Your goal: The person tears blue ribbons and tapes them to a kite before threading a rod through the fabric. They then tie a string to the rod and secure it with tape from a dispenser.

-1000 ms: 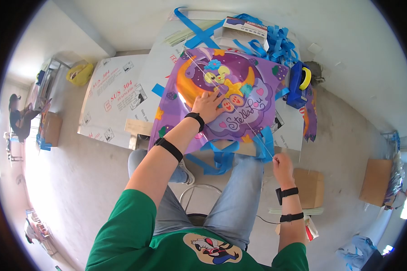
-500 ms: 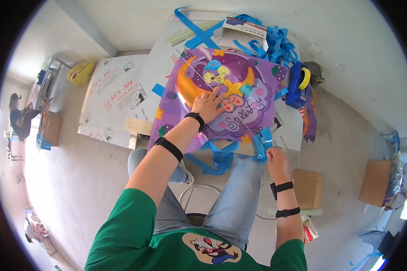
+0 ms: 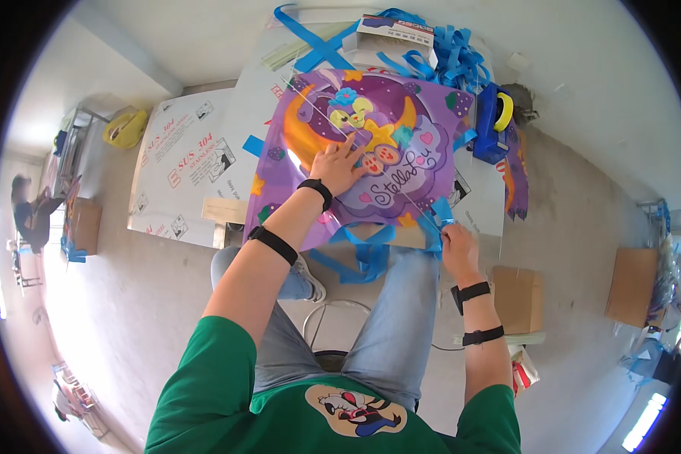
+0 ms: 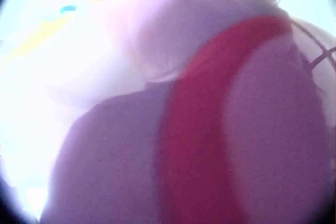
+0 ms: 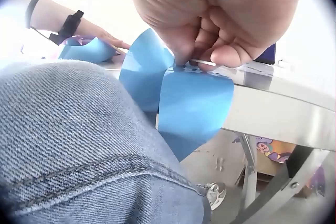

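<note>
At the desk's (image 5: 278,109) near edge, the right hand (image 3: 460,248) pinches white string (image 3: 415,203); the left hand (image 3: 337,168) lies open on a purple sheet (image 3: 280,208).

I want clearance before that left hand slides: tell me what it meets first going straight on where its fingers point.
Past the printed sheet and thin string at its fingers, the left hand would probably meet blue ribbon by the white box; depth is unclear.

The left wrist view is too blurred to read the purple sheet's (image 4: 273,119) print, and the right hand's (image 5: 220,19) curled fingers partly hide the thin white strip (image 5: 202,62).
</note>
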### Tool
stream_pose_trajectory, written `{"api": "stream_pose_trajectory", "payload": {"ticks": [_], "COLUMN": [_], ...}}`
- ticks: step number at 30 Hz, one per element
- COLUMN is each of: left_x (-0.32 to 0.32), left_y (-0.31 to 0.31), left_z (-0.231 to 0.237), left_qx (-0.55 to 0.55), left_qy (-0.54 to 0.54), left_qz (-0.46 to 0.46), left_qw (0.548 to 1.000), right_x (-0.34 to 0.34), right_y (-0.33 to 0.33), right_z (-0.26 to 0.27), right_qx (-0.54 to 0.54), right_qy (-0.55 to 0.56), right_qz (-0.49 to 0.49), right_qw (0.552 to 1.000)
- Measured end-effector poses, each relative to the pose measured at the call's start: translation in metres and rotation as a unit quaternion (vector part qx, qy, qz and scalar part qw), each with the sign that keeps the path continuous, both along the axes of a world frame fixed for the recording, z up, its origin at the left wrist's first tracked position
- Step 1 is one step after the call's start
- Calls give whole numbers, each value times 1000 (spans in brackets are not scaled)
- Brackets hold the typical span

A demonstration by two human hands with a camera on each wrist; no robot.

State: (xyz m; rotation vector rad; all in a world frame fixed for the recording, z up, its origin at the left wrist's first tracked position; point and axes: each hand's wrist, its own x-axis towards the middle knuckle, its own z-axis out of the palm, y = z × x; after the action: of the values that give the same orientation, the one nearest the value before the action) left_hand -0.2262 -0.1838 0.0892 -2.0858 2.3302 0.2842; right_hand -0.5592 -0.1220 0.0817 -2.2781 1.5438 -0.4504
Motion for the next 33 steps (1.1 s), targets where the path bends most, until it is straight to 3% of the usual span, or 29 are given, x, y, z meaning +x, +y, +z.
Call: {"api": "stream_pose_trajectory", "payload": {"ticks": [23,33], "left_x": [8,8], "left_y": [-7,-11], "left_z": [-9,0], "left_qx": [-51,-8], "left_qy": [-37,-34], "left_qz": [-45,-45], "left_qw": [997,998], "right_x": [0,0], "right_y": [-2,-1], "right_z": [-4,-3], "right_qx": [-17,-34], "right_qy": [-11,-14], "right_qz": [-14,-7], "right_qw": [1000,999]}}
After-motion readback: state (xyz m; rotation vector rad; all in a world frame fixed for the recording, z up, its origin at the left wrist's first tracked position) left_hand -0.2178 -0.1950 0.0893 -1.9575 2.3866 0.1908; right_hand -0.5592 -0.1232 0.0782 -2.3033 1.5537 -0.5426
